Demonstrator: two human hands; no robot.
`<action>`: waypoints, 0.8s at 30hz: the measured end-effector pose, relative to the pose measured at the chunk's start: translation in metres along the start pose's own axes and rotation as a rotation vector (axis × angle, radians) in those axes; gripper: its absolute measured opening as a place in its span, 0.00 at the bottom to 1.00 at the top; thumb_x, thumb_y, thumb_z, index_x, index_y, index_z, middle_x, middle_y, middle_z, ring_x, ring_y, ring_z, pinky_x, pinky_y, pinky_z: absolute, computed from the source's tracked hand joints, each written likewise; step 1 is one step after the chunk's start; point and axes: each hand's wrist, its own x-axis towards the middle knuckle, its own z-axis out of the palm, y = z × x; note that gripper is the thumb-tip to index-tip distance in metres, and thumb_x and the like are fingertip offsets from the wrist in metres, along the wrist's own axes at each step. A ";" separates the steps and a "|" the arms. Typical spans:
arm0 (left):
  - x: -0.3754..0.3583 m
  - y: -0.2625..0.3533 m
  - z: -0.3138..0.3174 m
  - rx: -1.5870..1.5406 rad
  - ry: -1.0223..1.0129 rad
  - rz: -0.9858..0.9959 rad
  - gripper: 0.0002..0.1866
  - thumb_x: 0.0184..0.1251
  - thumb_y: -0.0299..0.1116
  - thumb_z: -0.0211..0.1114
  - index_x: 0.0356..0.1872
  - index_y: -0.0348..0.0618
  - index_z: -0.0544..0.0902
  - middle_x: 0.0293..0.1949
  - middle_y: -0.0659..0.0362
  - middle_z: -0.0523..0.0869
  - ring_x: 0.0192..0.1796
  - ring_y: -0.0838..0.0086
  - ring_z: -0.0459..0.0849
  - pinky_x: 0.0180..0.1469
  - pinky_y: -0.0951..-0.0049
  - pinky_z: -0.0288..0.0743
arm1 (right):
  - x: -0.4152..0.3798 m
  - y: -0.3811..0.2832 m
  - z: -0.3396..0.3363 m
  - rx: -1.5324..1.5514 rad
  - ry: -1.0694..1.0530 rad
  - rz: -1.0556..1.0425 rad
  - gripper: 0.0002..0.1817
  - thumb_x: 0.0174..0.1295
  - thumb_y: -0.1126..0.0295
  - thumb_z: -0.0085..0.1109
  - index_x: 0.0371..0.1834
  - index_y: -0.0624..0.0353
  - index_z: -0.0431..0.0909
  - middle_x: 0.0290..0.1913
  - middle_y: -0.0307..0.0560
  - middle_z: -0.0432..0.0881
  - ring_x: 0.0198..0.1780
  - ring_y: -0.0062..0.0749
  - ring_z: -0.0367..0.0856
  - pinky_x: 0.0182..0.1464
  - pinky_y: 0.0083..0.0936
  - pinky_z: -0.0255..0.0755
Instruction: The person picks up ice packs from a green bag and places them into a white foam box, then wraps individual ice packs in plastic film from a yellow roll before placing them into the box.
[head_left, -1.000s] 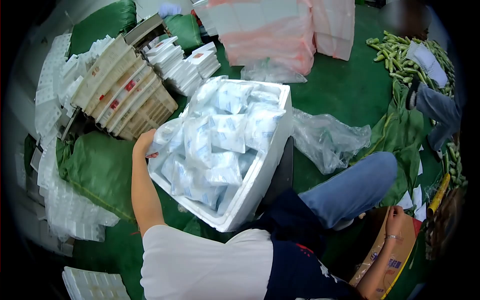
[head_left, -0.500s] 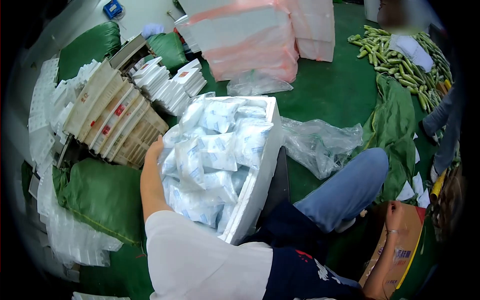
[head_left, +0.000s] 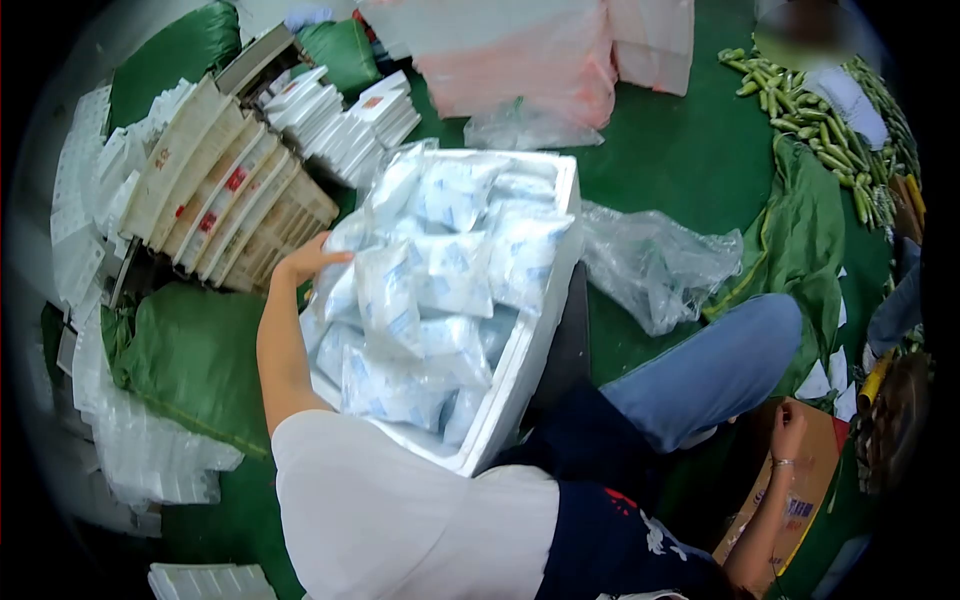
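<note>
A white foam box [head_left: 560, 250] is piled with clear plastic ice packs [head_left: 450, 270] that carry blue print. My left hand [head_left: 305, 260] lies at the box's left side, its fingers stretched over the packs there and touching them. The left rim is hidden under the packs. Farther right, my right hand [head_left: 788, 432] is held above a brown cardboard box [head_left: 800, 500], with its fingers curled in. I see nothing in it. A bracelet circles that wrist.
Left of the foam box stand stacked cream plastic crates [head_left: 230, 190] and a green sack [head_left: 200, 360]. White foam lids [head_left: 345, 125] lie behind. Crumpled clear plastic [head_left: 660, 260] is on the green floor. Long green vegetables [head_left: 830, 130] are heaped at the far right, near another person.
My left hand has shifted from the box's left edge onto the packs, fingers now pointing right. My right hand stays over the cardboard box. The view has shifted slightly.
</note>
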 end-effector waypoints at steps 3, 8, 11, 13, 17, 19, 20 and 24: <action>-0.012 -0.013 0.012 -0.119 0.102 0.094 0.38 0.55 0.42 0.73 0.65 0.38 0.68 0.59 0.55 0.76 0.59 0.68 0.74 0.62 0.66 0.67 | 0.006 0.006 0.004 0.032 -0.045 0.028 0.07 0.61 0.74 0.56 0.35 0.69 0.78 0.28 0.55 0.80 0.30 0.42 0.80 0.34 0.32 0.73; -0.062 -0.005 0.029 -0.189 0.505 0.403 0.29 0.62 0.36 0.66 0.62 0.36 0.71 0.53 0.56 0.80 0.53 0.71 0.77 0.59 0.72 0.68 | 0.011 0.019 -0.009 -0.005 -0.014 0.005 0.09 0.64 0.72 0.55 0.38 0.68 0.80 0.30 0.55 0.82 0.31 0.42 0.81 0.35 0.31 0.73; -0.132 0.059 0.057 -0.016 0.536 0.501 0.35 0.56 0.38 0.70 0.64 0.36 0.69 0.56 0.54 0.78 0.56 0.68 0.76 0.61 0.69 0.66 | 0.019 0.043 -0.017 -0.043 -0.017 0.010 0.10 0.65 0.71 0.55 0.39 0.69 0.80 0.30 0.58 0.82 0.32 0.43 0.82 0.36 0.32 0.73; -0.157 0.092 0.089 0.342 0.521 0.802 0.43 0.44 0.39 0.74 0.65 0.38 0.67 0.60 0.51 0.74 0.61 0.63 0.72 0.64 0.64 0.63 | 0.023 0.050 -0.018 -0.030 0.012 0.019 0.11 0.65 0.70 0.55 0.39 0.70 0.79 0.30 0.59 0.81 0.32 0.45 0.82 0.37 0.33 0.73; -0.190 0.124 0.160 0.643 0.445 0.972 0.50 0.28 0.34 0.76 0.64 0.43 0.69 0.60 0.48 0.70 0.66 0.50 0.65 0.67 0.56 0.60 | 0.014 0.057 -0.023 0.010 0.000 0.051 0.13 0.66 0.68 0.54 0.38 0.70 0.79 0.31 0.60 0.82 0.34 0.43 0.83 0.38 0.32 0.73; -0.200 0.123 0.179 0.922 0.534 0.971 0.50 0.25 0.32 0.78 0.63 0.47 0.71 0.62 0.49 0.68 0.67 0.47 0.63 0.67 0.52 0.60 | 0.006 0.064 -0.031 -0.011 0.013 0.052 0.13 0.66 0.67 0.54 0.38 0.71 0.79 0.31 0.61 0.82 0.34 0.43 0.84 0.38 0.32 0.73; -0.202 0.117 0.179 0.899 0.551 0.934 0.48 0.25 0.29 0.78 0.62 0.50 0.73 0.63 0.50 0.66 0.68 0.46 0.61 0.67 0.49 0.58 | 0.002 0.071 -0.038 -0.065 0.033 0.083 0.14 0.66 0.66 0.55 0.38 0.70 0.80 0.32 0.61 0.83 0.35 0.43 0.85 0.39 0.32 0.74; -0.223 0.108 0.168 1.196 0.485 0.824 0.47 0.30 0.25 0.75 0.64 0.51 0.71 0.65 0.48 0.65 0.70 0.45 0.58 0.69 0.46 0.55 | -0.010 0.097 -0.055 -0.101 0.003 0.332 0.17 0.60 0.61 0.59 0.41 0.64 0.83 0.46 0.61 0.82 0.48 0.53 0.81 0.51 0.37 0.74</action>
